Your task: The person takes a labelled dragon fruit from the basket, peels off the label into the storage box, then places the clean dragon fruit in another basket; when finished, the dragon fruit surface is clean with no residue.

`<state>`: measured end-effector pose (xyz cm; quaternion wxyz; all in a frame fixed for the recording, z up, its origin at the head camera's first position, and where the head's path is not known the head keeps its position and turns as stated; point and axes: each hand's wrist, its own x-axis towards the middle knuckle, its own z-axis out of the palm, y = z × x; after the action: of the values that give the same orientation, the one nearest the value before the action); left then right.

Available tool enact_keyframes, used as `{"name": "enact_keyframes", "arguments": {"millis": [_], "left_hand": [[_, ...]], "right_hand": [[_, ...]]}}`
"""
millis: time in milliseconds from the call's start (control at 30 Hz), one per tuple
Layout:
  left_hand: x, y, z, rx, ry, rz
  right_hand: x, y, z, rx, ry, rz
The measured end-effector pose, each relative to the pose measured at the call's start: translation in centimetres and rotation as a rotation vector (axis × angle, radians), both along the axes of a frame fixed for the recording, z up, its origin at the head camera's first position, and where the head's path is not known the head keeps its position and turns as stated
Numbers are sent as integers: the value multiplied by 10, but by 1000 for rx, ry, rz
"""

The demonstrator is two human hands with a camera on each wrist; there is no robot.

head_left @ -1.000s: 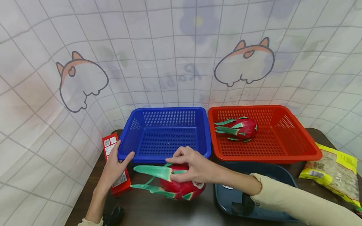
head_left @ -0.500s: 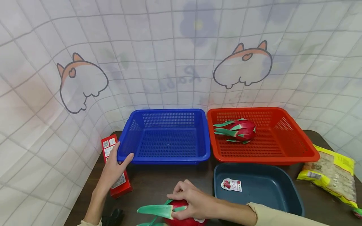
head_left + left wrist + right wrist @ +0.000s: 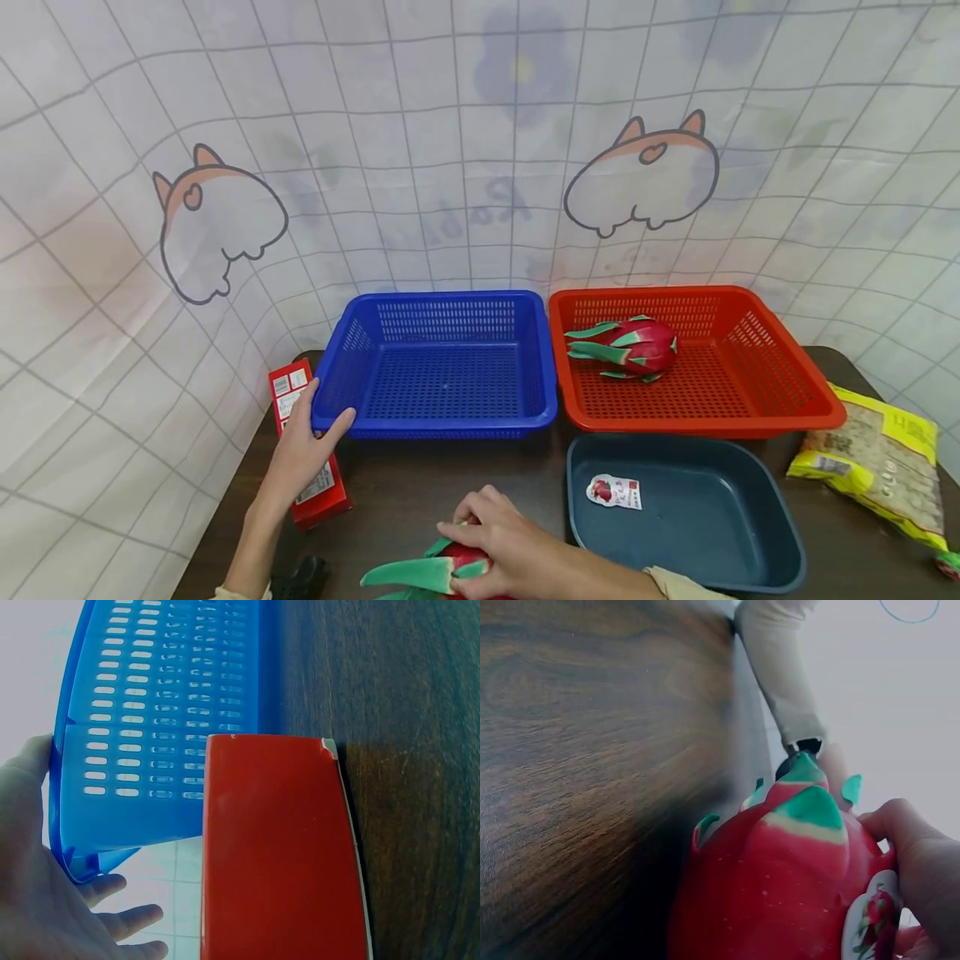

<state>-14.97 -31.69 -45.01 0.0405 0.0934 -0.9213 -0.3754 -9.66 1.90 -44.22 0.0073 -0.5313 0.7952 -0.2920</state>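
At the bottom edge of the head view, my right hand (image 3: 517, 550) grips a red dragon fruit (image 3: 408, 575) with green leaves, partly cut off by the frame. The right wrist view has the fruit (image 3: 765, 892) close up, a sticker on its side, thumb and fingers of the hand (image 3: 930, 877) around it. My left hand (image 3: 300, 458) touches the front left corner of the blue basket (image 3: 450, 423), thumb and fingers spread. In the left wrist view the hand (image 3: 30, 877) lies against the rim of the basket (image 3: 82, 817), fingers fairly straight.
A red box (image 3: 322, 500) lies under my left hand. Another dragon fruit (image 3: 651, 346) is inside the red basket (image 3: 697, 423). In front stands a dark blue tray (image 3: 697, 517) with a sticker (image 3: 613, 492) in it. A yellow bag (image 3: 877, 458) sits at the right.
My right hand has moved the dragon fruit from beside the blue basket toward the near edge of the table, uncovering the dark tray. My left hand has stayed at the basket corner.
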Motion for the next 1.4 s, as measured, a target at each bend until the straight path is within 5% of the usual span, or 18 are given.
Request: {"name": "enact_keyframes", "arguments": {"millis": [700,833,967,1133,1233,1400], "left_hand": [[0,1,2,-9,10,-11],[1,1,1,-21,17,-16],[1,2,3,-78,42,-10],[6,10,13,-219,153,22],[13,24,25,-221,245,-32],[30,55,41,-137,332,-232]], "right_hand": [[6,3,-14,-92,-167,-160],[6,3,-14,-63,-260,-161],[4,4,-15,-62,-368,-146],[4,8,-16,-86,-366,-135],[4,11,-16,-73,-394,-146],[6,17,-16,-72,-442,-182]]}}
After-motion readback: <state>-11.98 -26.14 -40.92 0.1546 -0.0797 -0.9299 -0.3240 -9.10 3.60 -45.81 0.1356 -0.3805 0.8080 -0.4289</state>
